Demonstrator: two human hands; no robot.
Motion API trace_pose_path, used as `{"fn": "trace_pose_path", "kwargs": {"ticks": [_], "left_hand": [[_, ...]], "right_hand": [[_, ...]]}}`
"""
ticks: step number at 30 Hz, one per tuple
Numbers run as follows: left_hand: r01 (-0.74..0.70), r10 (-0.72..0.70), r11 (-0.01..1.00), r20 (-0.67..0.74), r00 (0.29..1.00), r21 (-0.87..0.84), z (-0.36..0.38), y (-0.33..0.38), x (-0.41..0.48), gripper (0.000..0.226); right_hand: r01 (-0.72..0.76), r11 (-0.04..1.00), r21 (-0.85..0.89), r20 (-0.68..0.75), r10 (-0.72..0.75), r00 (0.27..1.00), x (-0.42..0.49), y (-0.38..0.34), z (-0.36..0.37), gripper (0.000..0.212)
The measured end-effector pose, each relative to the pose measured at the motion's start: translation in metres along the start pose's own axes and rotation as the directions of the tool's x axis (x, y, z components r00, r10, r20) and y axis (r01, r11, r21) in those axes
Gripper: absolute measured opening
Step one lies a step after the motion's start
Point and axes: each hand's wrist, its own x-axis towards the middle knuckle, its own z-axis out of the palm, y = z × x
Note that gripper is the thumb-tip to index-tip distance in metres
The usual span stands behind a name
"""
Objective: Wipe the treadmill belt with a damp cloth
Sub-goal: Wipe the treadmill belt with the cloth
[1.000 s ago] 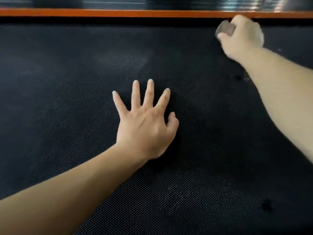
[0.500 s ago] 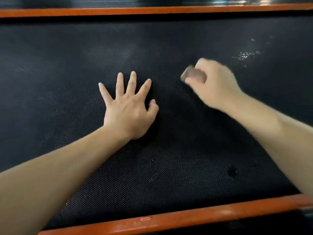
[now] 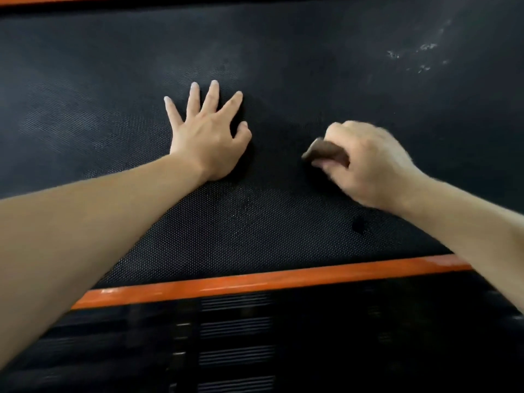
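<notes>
The black textured treadmill belt (image 3: pixel 269 228) fills most of the view. My left hand (image 3: pixel 207 134) lies flat on it with fingers spread, left of the middle. My right hand (image 3: pixel 365 163) grips a small brownish-grey cloth (image 3: pixel 323 150) bunched under its fingers and presses it on the belt to the right of my left hand. Only one end of the cloth shows past my thumb. A few whitish wet specks (image 3: pixel 419 56) sit on the belt at the upper right, and a dark spot (image 3: pixel 358 224) lies near my right wrist.
An orange side rail (image 3: pixel 255 282) runs along the near edge of the belt, with a black ribbed side step (image 3: pixel 235 336) below it. Another orange rail (image 3: pixel 42 0) marks the far edge at the top left.
My right hand with the cloth has dragged from the far rail across the belt toward the near side. The view has tilted down, showing the near rail and side step. My left hand stays flat.
</notes>
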Motion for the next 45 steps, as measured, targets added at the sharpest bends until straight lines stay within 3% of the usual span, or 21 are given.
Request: {"fn": "trace_pose_path", "kwargs": {"ticks": [4,6,11,17,20,22,23,25,27,29,33,35,37,40,41,45], "left_hand": [[-0.020,0.020,1.000,0.007,1.000,0.006,-0.001,0.001,-0.003,0.061],[-0.027,0.027,1.000,0.035,0.999,-0.006,-0.004,0.004,-0.009,0.060],[-0.072,0.073,0.997,0.081,0.994,-0.015,0.001,0.023,-0.031,0.065],[-0.087,0.089,0.996,0.067,0.994,-0.034,0.002,0.022,-0.035,0.064],[-0.135,0.139,0.989,0.058,0.989,-0.065,0.000,0.024,-0.033,0.062],[-0.176,0.179,0.980,0.037,0.983,-0.090,-0.001,0.024,-0.026,0.061],[-0.193,0.196,0.977,0.024,0.980,-0.094,-0.001,0.025,-0.021,0.061],[-0.210,0.212,0.972,0.007,0.977,-0.109,-0.003,0.029,-0.008,0.061],[-0.206,0.208,0.970,0.002,0.978,-0.128,-0.003,0.036,0.004,0.061],[-0.203,0.207,0.971,0.013,0.978,-0.125,0.000,0.044,0.008,0.061],[-0.234,0.235,0.970,0.006,0.972,-0.064,0.011,0.049,0.004,0.061],[-0.241,0.243,0.968,0.016,0.970,-0.073,0.010,0.049,0.002,0.062],[-0.240,0.243,0.969,0.030,0.970,-0.062,0.007,0.049,0.003,0.061],[-0.238,0.241,0.969,0.052,0.969,-0.063,0.004,0.051,0.002,0.060],[-0.237,0.241,0.969,0.047,0.969,-0.067,0.004,0.052,0.003,0.059],[-0.236,0.240,0.965,0.024,0.971,-0.115,0.003,0.062,0.018,0.054]], "right_hand": [[-0.286,0.953,-0.098,-0.128,0.273,0.953,0.001,0.014,-0.005,0.026],[-0.232,0.970,-0.075,-0.076,0.227,0.971,-0.011,-0.006,0.000,0.023],[-0.017,0.981,0.193,0.201,-0.022,0.979,-0.060,-0.031,-0.007,0.030],[-0.242,0.967,0.074,-0.010,0.243,0.970,-0.056,-0.006,-0.012,0.038],[-0.149,0.936,0.320,0.184,0.093,0.979,-0.082,-0.038,-0.016,0.023],[-0.099,0.932,0.348,0.251,0.009,0.968,-0.086,-0.038,-0.018,0.017],[-0.109,0.934,0.340,0.206,0.039,0.978,-0.082,-0.029,-0.018,0.013],[-0.241,0.929,0.279,0.016,0.247,0.969,-0.068,0.005,-0.022,0.012],[-0.461,0.880,0.113,-0.141,0.474,0.869,-0.054,0.035,-0.029,0.009],[-0.554,0.833,0.014,-0.226,0.542,0.809,-0.049,0.038,-0.023,0.014],[-0.298,0.954,0.035,-0.130,0.300,0.945,-0.055,-0.012,0.005,0.014],[-0.283,0.959,0.034,-0.078,0.285,0.955,-0.049,-0.003,0.000,0.028],[-0.357,0.934,-0.001,-0.130,0.354,0.926,-0.025,0.022,-0.010,0.032],[-0.589,0.808,-0.017,-0.287,0.560,0.777,0.010,0.052,-0.019,0.023],[-0.583,0.813,-0.013,-0.307,0.551,0.776,0.016,0.046,-0.015,0.022],[-0.229,0.972,0.049,-0.126,0.234,0.964,-0.003,0.004,0.008,0.030]]}}
